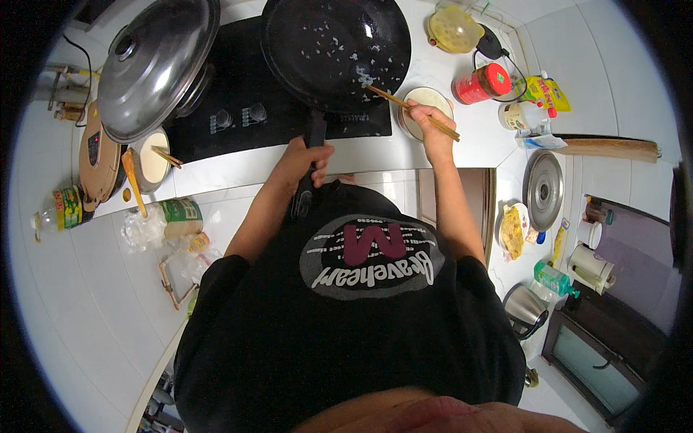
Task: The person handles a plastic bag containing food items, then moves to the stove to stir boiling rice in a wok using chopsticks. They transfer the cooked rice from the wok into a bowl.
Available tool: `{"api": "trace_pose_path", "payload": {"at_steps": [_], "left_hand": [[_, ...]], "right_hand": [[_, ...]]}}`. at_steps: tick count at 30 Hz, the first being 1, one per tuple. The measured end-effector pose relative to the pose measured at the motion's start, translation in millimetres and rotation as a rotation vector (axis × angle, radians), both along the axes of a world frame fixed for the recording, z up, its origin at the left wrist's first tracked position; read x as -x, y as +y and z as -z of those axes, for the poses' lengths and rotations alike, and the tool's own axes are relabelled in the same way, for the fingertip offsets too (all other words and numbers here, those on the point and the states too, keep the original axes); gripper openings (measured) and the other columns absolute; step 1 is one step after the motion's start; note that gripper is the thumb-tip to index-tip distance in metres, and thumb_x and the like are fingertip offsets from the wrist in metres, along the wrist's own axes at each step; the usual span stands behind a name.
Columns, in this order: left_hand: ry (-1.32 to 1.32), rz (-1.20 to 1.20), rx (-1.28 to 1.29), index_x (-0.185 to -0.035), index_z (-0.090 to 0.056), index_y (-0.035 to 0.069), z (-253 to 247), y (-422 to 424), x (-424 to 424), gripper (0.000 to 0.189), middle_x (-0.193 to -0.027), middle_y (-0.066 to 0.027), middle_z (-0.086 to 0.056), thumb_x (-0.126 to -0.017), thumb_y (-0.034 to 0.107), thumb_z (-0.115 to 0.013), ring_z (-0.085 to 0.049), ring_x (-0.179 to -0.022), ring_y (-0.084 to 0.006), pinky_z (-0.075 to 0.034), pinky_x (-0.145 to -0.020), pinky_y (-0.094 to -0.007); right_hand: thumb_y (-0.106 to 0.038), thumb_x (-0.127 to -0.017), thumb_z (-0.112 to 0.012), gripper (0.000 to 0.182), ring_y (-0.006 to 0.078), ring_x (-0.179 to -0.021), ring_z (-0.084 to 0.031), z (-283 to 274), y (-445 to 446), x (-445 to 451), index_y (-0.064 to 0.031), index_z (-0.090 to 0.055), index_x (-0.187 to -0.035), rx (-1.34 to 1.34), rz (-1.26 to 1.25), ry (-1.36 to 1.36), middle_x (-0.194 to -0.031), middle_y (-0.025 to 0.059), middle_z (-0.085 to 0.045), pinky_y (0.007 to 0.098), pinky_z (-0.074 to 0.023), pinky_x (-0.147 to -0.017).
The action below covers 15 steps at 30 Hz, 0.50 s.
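My left hand (304, 162) grips the black handle (316, 130) of a dark frying pan (295, 70) on the black cooktop (233, 76). Small whitish bits of food (354, 56) are scattered over the pan's inner surface. In my right hand (432, 127) is a pair of wooden chopsticks (398, 101), slanting left into the pan. Their tips meet a small white clump (365, 77) near the pan's right side. Below that hand, partly covered by it, a round bowl (404, 120) with a pale inside or contents stands on the white counter.
At left are a large metal lid (162, 70), a brown appliance (98, 162) and a pale bowl (154, 162) with chopsticks (167, 156). A red-lidded jar (479, 84), bottle (522, 116), plate of yellow food (511, 233), flat metal lid (543, 189) and kettle (524, 307) stand right.
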State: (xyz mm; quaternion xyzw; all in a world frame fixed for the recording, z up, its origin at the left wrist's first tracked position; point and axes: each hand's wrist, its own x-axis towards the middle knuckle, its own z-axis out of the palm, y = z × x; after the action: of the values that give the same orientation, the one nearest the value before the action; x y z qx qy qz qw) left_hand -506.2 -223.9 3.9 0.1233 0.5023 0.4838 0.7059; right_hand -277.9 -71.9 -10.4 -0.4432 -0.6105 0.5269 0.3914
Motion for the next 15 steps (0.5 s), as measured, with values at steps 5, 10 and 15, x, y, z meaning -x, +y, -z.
{"api": "trace_pose_path", "payload": {"at_steps": [5, 10, 15], "left_hand": [[-0.049, -0.003, -0.003, -0.08, -0.048, 0.002, 5, -2, 4, 0.013, -0.053, -0.0029, -0.043, -0.078, 0.008, -0.06, -0.041, -0.037, -0.0113, -0.035, -0.035, -0.0266], [0.043, 0.016, 0.017, -0.082, -0.048, 0.004, 0, -1, 0, 0.015, -0.052, -0.0016, -0.043, -0.078, 0.01, -0.061, -0.041, -0.037, -0.0111, -0.035, -0.034, -0.0268], [0.016, 0.022, 0.025, -0.082, -0.047, 0.004, -2, -1, 3, 0.015, -0.053, -0.0018, -0.043, -0.078, 0.01, -0.061, -0.041, -0.037, -0.0112, -0.035, -0.035, -0.0265]], "right_hand": [[-0.006, -0.08, -0.06, 0.011, 0.0162, -0.085, -0.06, -19, -13, 2, 0.0048, -0.063, -0.08, 0.097, -0.121, 0.044, -0.094, 0.0138, -0.065, 0.0274, -0.0458, -0.083], [-0.007, -0.079, -0.062, 0.01, 0.0134, -0.081, -0.059, -5, 17, 3, 0.0031, -0.064, -0.08, -0.004, -0.043, -0.071, -0.092, 0.0109, -0.066, 0.0252, -0.0461, -0.078], [-0.008, -0.079, -0.062, 0.01, 0.0109, -0.08, -0.058, -34, 3, 3, 0.0013, -0.065, -0.08, 0.083, -0.196, -0.015, -0.092, 0.008, -0.067, 0.0234, -0.0461, -0.076]]}}
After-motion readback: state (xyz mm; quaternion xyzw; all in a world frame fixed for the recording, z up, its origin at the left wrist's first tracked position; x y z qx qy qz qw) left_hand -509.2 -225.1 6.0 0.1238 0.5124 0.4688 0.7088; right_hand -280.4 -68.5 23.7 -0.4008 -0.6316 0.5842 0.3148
